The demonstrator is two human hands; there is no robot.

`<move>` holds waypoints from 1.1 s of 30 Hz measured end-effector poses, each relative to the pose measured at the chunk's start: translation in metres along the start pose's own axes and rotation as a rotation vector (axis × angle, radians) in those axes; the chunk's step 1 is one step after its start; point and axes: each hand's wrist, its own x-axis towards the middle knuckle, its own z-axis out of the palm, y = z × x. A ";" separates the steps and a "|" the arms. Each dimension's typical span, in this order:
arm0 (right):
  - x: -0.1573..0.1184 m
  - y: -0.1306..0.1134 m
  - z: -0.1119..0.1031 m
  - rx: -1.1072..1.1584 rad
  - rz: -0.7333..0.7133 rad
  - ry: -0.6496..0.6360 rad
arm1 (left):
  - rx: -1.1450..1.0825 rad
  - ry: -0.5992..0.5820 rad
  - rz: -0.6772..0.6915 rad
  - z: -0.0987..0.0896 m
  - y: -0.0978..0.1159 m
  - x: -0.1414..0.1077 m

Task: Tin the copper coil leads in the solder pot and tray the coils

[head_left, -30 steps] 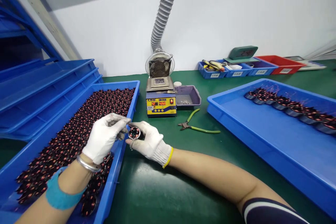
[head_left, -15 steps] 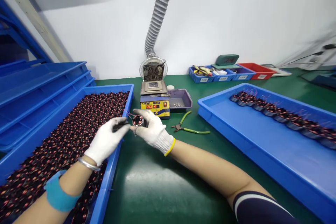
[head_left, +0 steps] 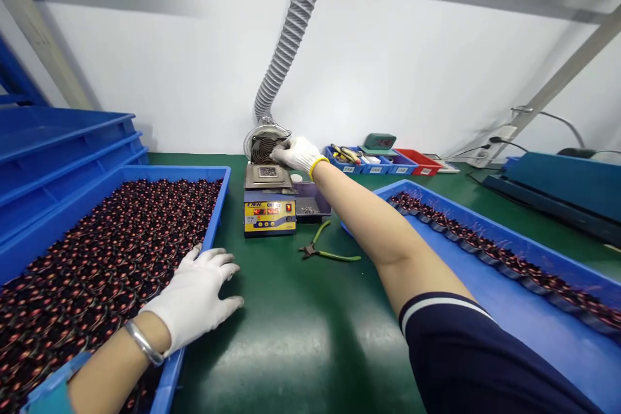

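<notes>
My left hand (head_left: 198, 294), in a white glove, is open with its fingers spread over the right rim of the blue tray (head_left: 216, 217) at left. Many small round coil parts with black tops and copper windings (head_left: 130, 233) fill that tray. My right hand (head_left: 295, 154), gloved too, reaches to the back edge of the solder pot (head_left: 270, 207), a yellow-fronted unit with red digits. Its fingers are closed beside the round fan grille (head_left: 262, 150); what they hold is hidden. Below lie green-handled cutters (head_left: 323, 248).
A grey ribbed hose (head_left: 291, 32) comes down behind the pot. A purple bin (head_left: 313, 207) holds small metal bits. At right, a blue tray (head_left: 436, 259) carries a row of coil parts. Small blue bins (head_left: 349, 168) and a red bin (head_left: 422, 162) stand at the back.
Earlier, both hands held a coil part with wires together in front of the pot. My right hand has moved up and forward to the pot; my left has drawn back and opened. The view has shifted.
</notes>
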 end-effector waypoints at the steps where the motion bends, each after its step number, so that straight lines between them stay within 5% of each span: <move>1: 0.008 -0.003 0.000 -0.042 -0.021 0.028 | -0.003 -0.001 -0.002 0.000 0.000 0.000; 5: 0.030 -0.010 0.008 -0.164 -0.007 0.135 | -0.003 -0.006 -0.003 0.000 -0.001 0.000; 13: 0.049 -0.014 0.034 -0.278 0.075 0.067 | -0.028 -0.007 0.007 -0.002 -0.002 0.000; 33: 0.048 -0.015 0.050 -0.278 0.105 0.031 | -0.040 -0.016 0.000 -0.002 -0.003 0.000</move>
